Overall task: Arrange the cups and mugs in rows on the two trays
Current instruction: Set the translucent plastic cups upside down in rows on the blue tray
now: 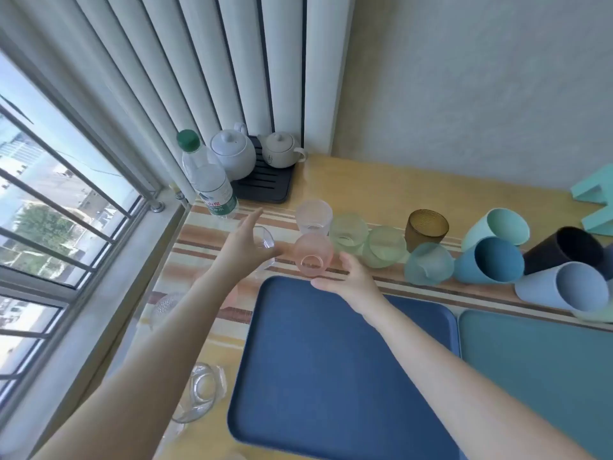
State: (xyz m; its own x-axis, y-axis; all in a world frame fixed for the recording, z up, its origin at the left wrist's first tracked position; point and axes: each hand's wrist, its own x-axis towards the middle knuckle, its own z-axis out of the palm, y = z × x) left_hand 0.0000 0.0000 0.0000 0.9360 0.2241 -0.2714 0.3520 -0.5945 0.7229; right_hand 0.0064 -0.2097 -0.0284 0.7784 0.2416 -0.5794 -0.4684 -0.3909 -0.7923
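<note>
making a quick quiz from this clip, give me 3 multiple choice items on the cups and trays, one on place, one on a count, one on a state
1. Where is the amber glass cup?
A. on the dark blue tray
B. on the striped cloth behind the trays
C. on the black drip tray

2. How many teapots stand in the corner?
A. one
B. two
C. four

3. What state is the dark blue tray in?
A. bare
B. half filled
C. stacked with mugs

Answers:
1 B, it stands upright on the striped cloth, beyond both trays.
2 B, a white teapot and a beige teapot sit on the black drip tray.
3 A, no cup sits on it; the right hand touches a pink frosted cup still on the cloth.
</note>
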